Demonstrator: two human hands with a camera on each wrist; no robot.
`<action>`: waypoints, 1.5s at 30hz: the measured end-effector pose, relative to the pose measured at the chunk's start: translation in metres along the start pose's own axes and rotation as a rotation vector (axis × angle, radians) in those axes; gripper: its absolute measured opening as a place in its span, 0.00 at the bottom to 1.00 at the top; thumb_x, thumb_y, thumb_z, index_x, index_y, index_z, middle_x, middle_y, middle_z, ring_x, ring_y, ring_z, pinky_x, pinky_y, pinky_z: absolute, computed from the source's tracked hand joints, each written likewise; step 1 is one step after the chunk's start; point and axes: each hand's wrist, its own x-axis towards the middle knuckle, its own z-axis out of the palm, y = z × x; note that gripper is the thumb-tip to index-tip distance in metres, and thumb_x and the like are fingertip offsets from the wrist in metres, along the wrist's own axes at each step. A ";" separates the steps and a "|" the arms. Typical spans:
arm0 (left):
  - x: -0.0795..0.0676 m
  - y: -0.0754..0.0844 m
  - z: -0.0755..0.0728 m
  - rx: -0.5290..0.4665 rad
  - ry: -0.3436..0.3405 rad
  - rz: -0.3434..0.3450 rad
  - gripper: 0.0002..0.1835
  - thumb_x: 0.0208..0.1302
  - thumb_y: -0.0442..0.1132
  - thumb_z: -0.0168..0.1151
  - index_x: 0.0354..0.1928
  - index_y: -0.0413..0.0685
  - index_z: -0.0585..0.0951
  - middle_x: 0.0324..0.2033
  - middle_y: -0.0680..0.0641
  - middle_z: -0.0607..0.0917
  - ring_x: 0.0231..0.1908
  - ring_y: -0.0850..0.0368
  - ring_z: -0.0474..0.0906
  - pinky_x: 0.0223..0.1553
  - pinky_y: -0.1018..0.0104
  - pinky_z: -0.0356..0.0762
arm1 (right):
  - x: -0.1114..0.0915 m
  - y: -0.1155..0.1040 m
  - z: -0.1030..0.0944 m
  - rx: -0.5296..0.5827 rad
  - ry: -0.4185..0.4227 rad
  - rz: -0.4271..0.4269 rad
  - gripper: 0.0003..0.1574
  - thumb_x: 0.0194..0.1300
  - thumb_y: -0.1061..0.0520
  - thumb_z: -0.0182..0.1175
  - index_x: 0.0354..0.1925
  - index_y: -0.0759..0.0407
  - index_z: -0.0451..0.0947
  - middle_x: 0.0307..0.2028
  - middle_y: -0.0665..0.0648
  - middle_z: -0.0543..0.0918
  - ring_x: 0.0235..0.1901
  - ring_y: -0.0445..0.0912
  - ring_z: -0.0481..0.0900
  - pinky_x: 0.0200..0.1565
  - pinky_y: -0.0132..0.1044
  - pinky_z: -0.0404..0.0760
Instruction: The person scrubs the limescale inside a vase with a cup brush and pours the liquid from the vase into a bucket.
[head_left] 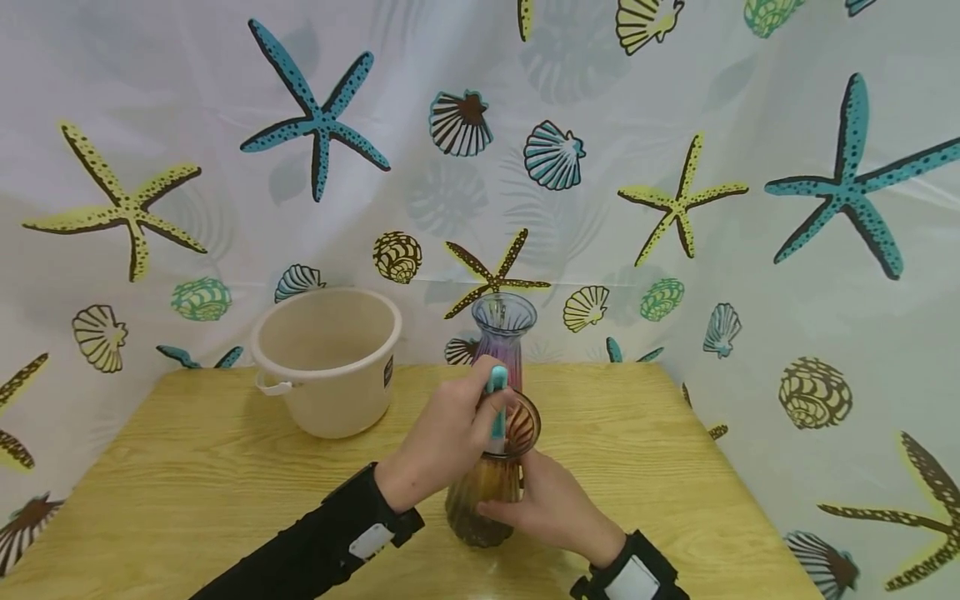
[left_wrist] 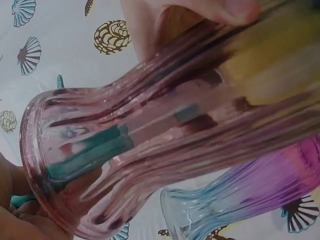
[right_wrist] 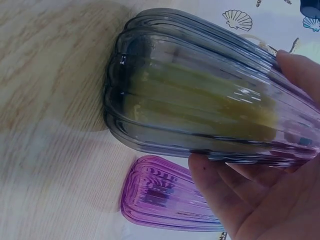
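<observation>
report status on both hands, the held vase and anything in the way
Left hand gripping teal-handled tool; right hand holding amber vase. Tool's yellow end inside it. Purple-blue vase close behind, nothing seen blocking.

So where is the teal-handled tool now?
Near the head view's centre, right of the bucket: the left hand grips the teal-handled tool, its lower part inside the amber vase that the right hand holds.

No text can be read; the bucket's (head_left: 337, 403) dark label (head_left: 387, 372) is too small.
</observation>
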 end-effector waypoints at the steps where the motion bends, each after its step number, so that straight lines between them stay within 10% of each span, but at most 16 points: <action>1: 0.000 0.000 0.001 -0.005 0.004 -0.002 0.04 0.72 0.36 0.50 0.39 0.47 0.66 0.26 0.48 0.78 0.21 0.65 0.73 0.17 0.72 0.68 | 0.000 0.000 0.000 -0.002 -0.002 -0.003 0.57 0.52 0.30 0.65 0.71 0.46 0.50 0.57 0.48 0.74 0.49 0.40 0.73 0.43 0.45 0.79; 29: 0.010 0.028 -0.005 0.222 -0.234 -0.022 0.06 0.72 0.36 0.51 0.38 0.48 0.64 0.15 0.54 0.67 0.13 0.65 0.64 0.16 0.75 0.61 | 0.002 0.005 0.003 -0.001 -0.006 -0.045 0.52 0.53 0.31 0.65 0.68 0.44 0.53 0.48 0.43 0.77 0.41 0.36 0.75 0.37 0.39 0.79; 45: -0.001 0.011 0.003 0.069 -0.031 0.057 0.06 0.71 0.35 0.53 0.37 0.47 0.66 0.19 0.52 0.65 0.15 0.65 0.62 0.18 0.75 0.63 | 0.001 0.003 0.001 -0.005 -0.015 0.008 0.53 0.52 0.30 0.65 0.67 0.48 0.56 0.51 0.46 0.77 0.43 0.38 0.75 0.39 0.41 0.79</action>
